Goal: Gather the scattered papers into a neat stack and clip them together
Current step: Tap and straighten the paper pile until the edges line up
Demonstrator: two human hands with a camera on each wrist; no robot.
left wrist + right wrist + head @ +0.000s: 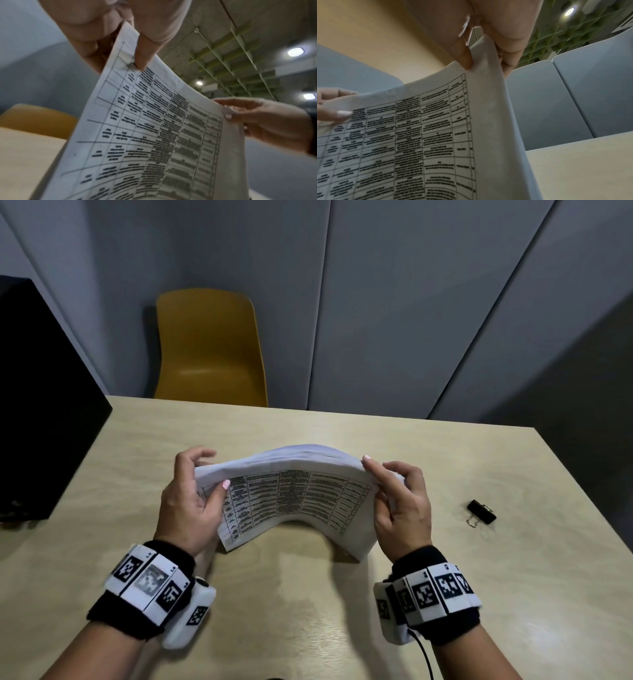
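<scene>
A stack of white papers (pixel 291 494) with a printed table on its front sheet stands on its lower edge on the wooden table (pixel 308 611), bowed upward in the middle. My left hand (pixel 191 501) grips the stack's left end, thumb on the printed face. My right hand (pixel 400 505) grips the right end the same way. The left wrist view shows the printed sheet (pixel 154 135) with my thumb (pixel 144 54) pressed on it. In the right wrist view the papers (pixel 419 135) are pinched between thumb (pixel 464 56) and fingers. A black binder clip (pixel 481 511) lies on the table right of my right hand.
A yellow chair (pixel 209 347) stands behind the table's far edge. A black box-like object (pixel 41 405) sits at the table's left side. Grey wall panels (pixel 411 302) close off the back.
</scene>
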